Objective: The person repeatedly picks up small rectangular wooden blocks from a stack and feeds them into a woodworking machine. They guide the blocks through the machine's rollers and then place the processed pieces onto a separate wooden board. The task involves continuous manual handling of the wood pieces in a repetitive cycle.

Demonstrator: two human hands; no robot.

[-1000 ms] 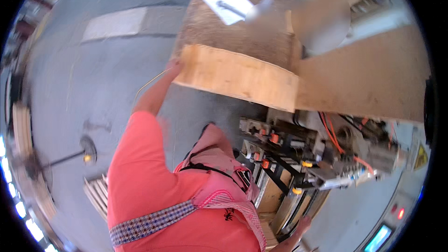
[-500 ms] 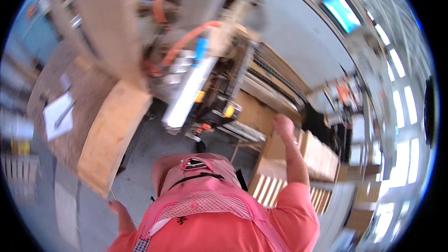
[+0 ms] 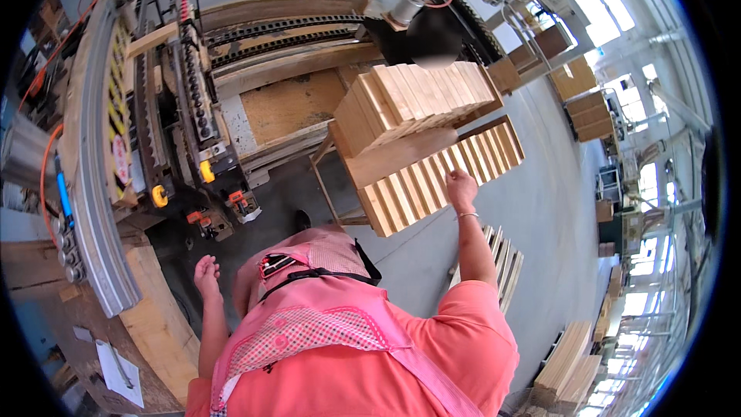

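My right hand (image 3: 461, 189) is in front of a lower row of upright wooden pieces (image 3: 421, 194). Its fingers are curled closed; whether they touch a piece or hold anything cannot be made out. Behind that row, a second stack of pale wooden boards (image 3: 417, 100) stands packed side by side on a wooden stand (image 3: 361, 168). My left hand (image 3: 207, 274) hangs at my left with its fingers loosely apart and nothing in them. It is nearest the machine's front end, with orange clamps (image 3: 241, 205) a little beyond it.
A long machine with metal rails (image 3: 96, 208) and chains (image 3: 285, 35) fills the left and back. At lower left is a worktable (image 3: 73, 316) bearing a paper sheet (image 3: 120, 374). Slatted wood (image 3: 505, 266) lies on the floor to the right, with board piles (image 3: 567, 363) farther off.
The view has swung to the right, bringing the stacked boards to the middle and the worktable to the lower left. Both hands now appear farther forward from my body; my right is by the lower row.
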